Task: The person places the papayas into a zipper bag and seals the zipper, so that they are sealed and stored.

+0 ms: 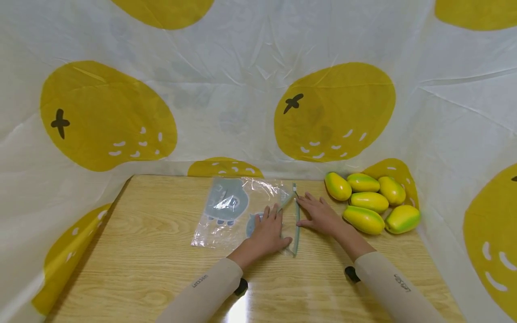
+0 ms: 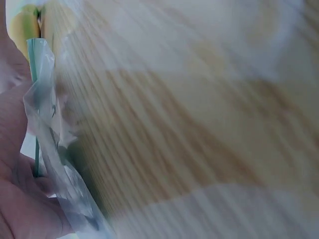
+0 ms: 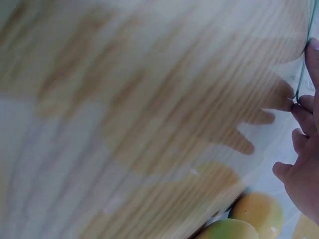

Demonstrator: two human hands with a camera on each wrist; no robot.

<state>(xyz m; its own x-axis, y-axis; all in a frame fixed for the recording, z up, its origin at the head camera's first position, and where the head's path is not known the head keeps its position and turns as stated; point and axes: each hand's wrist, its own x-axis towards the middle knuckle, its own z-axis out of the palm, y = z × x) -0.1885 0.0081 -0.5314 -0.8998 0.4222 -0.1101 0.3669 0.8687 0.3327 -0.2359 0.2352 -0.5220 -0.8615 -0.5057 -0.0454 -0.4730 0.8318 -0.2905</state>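
Note:
A clear zip bag point(image 1: 238, 235) with blue cartoon prints lies flat on the table, its mouth towards the right. Its greenish zip strip point(image 1: 297, 233) runs along that edge, and a second strip slants away from it under my left hand, so the mouth looks parted. My left hand point(image 1: 266, 233) rests on the bag near the mouth, fingers spread and fairly straight. At the zip edge, my right hand point(image 1: 321, 215) touches the strip with its fingertips and thumb, which stand apart. In the left wrist view, clear film point(image 2: 65, 169) rises beside the palm.
Several yellow-green fruits point(image 1: 369, 202), mango-like or papaya-like, lie in a cluster at the back right, close to my right hand. The wooden table point(image 1: 133, 251) is enclosed on the back and sides by a white cloth point(image 1: 226, 121) printed with big yellow fruit shapes.

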